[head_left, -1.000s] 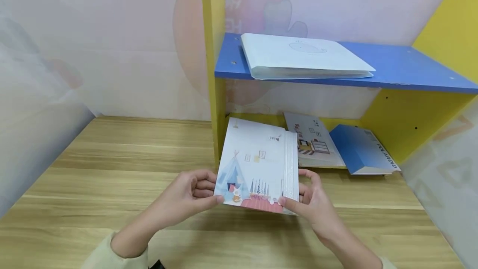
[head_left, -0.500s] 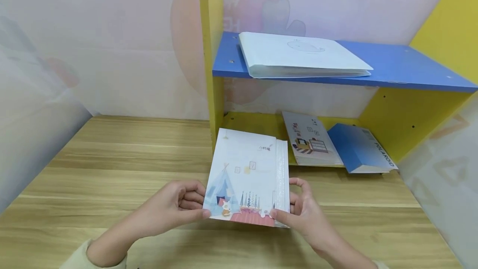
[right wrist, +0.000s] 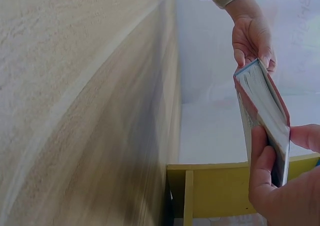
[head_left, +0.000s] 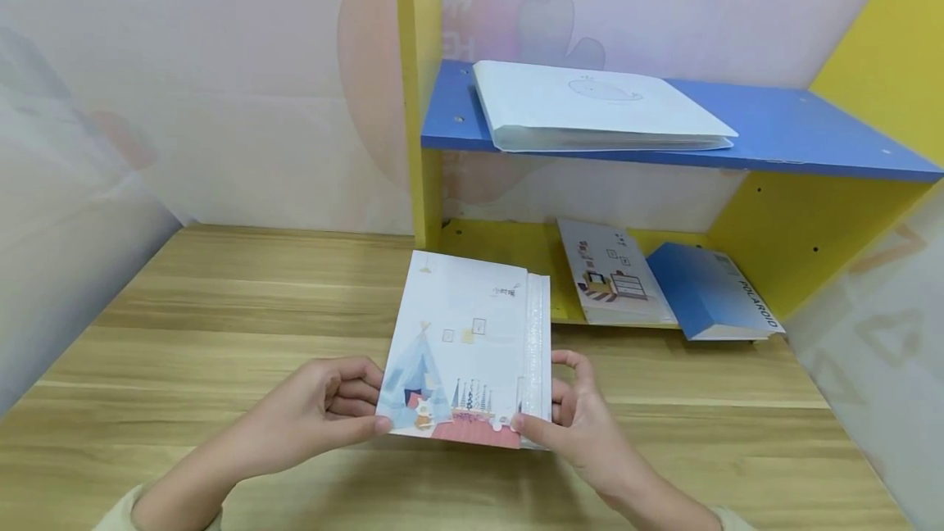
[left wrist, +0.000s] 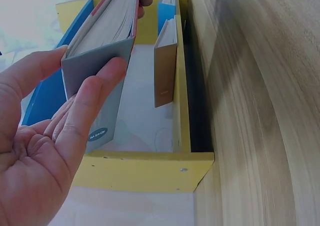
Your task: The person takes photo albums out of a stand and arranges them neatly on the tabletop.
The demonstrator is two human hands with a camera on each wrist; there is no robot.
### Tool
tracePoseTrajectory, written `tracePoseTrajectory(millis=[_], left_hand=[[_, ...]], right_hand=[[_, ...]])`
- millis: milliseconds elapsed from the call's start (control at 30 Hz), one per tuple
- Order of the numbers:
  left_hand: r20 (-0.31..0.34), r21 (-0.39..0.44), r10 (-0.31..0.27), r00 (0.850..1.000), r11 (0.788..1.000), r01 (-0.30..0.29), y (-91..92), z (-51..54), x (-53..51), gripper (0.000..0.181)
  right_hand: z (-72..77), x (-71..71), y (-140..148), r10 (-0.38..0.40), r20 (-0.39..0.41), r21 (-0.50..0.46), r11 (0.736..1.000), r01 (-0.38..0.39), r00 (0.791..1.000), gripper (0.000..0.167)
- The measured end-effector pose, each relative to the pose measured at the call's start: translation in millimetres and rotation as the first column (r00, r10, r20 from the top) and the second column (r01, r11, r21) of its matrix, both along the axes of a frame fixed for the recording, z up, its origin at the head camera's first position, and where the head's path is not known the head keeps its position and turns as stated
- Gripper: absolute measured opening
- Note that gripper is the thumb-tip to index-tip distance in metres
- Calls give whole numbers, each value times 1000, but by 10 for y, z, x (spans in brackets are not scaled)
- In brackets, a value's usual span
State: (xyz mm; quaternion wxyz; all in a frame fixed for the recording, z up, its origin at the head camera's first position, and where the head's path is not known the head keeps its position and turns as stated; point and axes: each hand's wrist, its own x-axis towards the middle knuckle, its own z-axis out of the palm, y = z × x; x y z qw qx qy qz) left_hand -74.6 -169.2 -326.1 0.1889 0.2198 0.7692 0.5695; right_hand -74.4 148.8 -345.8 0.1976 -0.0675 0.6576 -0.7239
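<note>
You are holding a book point(head_left: 465, 359) in front of the shelf's lower level, above the wood-grained tabletop point(head_left: 221, 310), with its pale cover facing up and a shadow falling beneath. The cover is showing a blue tent, a pink rug and a shiny strip down its right side.

Your left hand point(head_left: 317, 408) is clamping the spine side near the close corner, thumb on the cover and fingers underneath. Your right hand point(head_left: 583, 424) is pinching the opposite, page-edge side, thumb on top and fingers below; this seems to be keeping the covers together. Gripping both near corners is probably sharing the weight and steadying the far end, which nothing else is supporting. In both wrist views the pages are showing along one end, between the covers.

Ahead, a white album with a whale drawing point(head_left: 605, 105) is lying flat on the blue board point(head_left: 796, 121), its front reaching the board's edge. Below, on the yellow base point(head_left: 487, 240), a second book point(head_left: 615, 273) is lying face up at a slant. Just to its right, a blue book marked POLAROID point(head_left: 708, 293) is poking past the base's front edge; lying flat, both are likely resting without needing a prop.
</note>
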Motion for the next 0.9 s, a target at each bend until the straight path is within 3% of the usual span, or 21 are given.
tracePoseTrajectory(millis=[467, 900], left_hand=[[-52, 4, -7, 999, 1000, 7, -246, -34, 45, 21], [-100, -12, -49, 994, 999, 48, -505, -26, 2, 19]], right_hand=[[-24, -3, -223, 26, -10, -28, 999, -26, 1000, 88], [-25, -44, -473, 47, -17, -40, 998, -48, 999, 86]])
